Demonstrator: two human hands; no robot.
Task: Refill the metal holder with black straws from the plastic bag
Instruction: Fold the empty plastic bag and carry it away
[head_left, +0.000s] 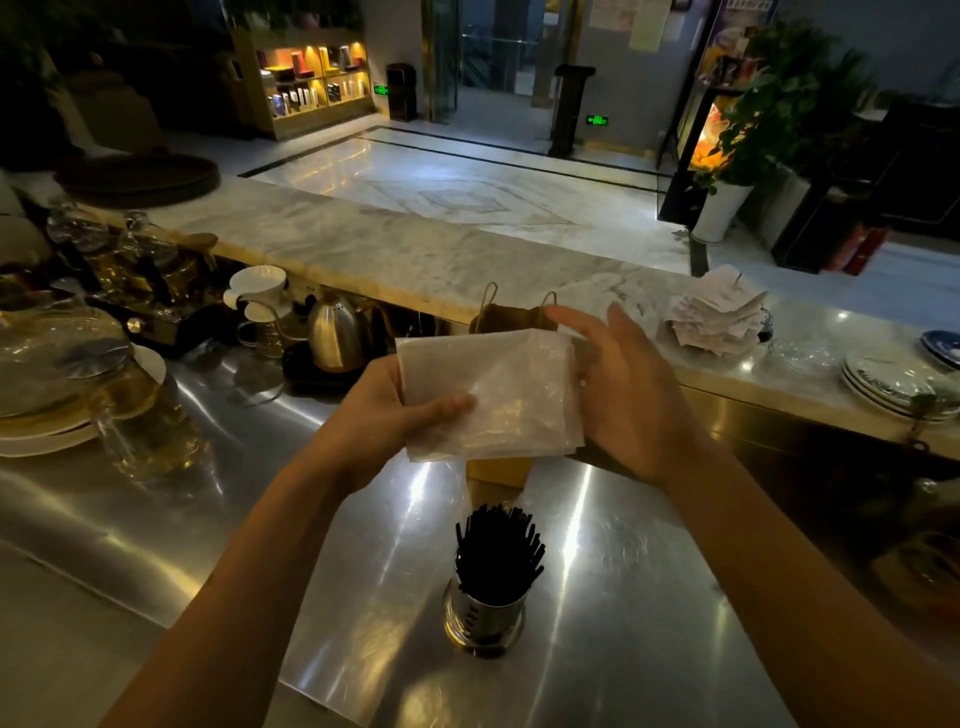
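A clear plastic bag (498, 395), flat and folded with no straws visible in it, is held above the steel counter. My left hand (384, 415) grips its left edge, thumb on top. My right hand (628, 395) is against its right edge with fingers spread; whether it grips the bag is unclear. Below the bag stands the metal holder (483, 616), upright on the counter and packed with several black straws (498, 553) sticking out of its top.
A brown paper bag (511, 317) stands behind the plastic bag. A steel kettle (335, 335) and a white dripper (257, 291) sit at left, glassware and plates (62, 395) further left. Receipts on a spike (719, 317) and stacked plates (898, 384) lie at right.
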